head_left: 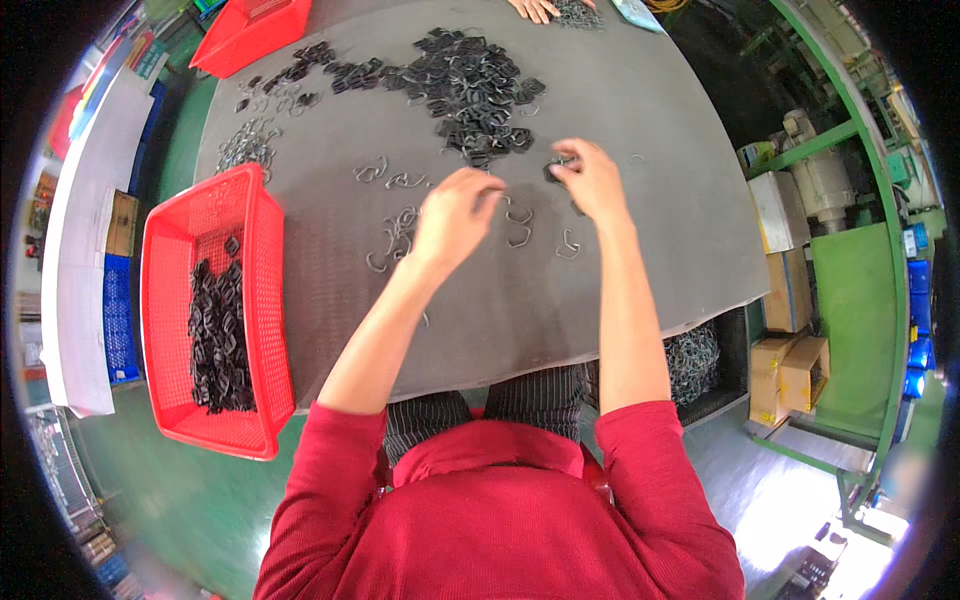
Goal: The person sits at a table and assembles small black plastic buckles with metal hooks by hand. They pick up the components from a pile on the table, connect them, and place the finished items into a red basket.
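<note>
My right hand (pixel 592 182) pinches a small black piece (pixel 553 171) over the grey tabletop. To its left, my left hand (pixel 455 215) is closed, thumb against fingers; what it may hold is too small to make out. Beyond both hands lies a heap of small black pieces (pixel 465 90), some with thin metal wire showing. Bent metal wire clips (pixel 518 228) lie loose between my hands, and another wire clip (pixel 568 244) rests below my right hand. More loose wire clips (pixel 398 232) are scattered left of my left hand.
A red perforated basket (pixel 268 320) with black pieces stands at the table's left edge. Another red basket (pixel 250 40) is at the far left. A wire-clip pile (pixel 248 145) lies nearby. Another person's hand (pixel 533 9) touches the far edge. A dark crate (pixel 735 350) of metal parts sits below right.
</note>
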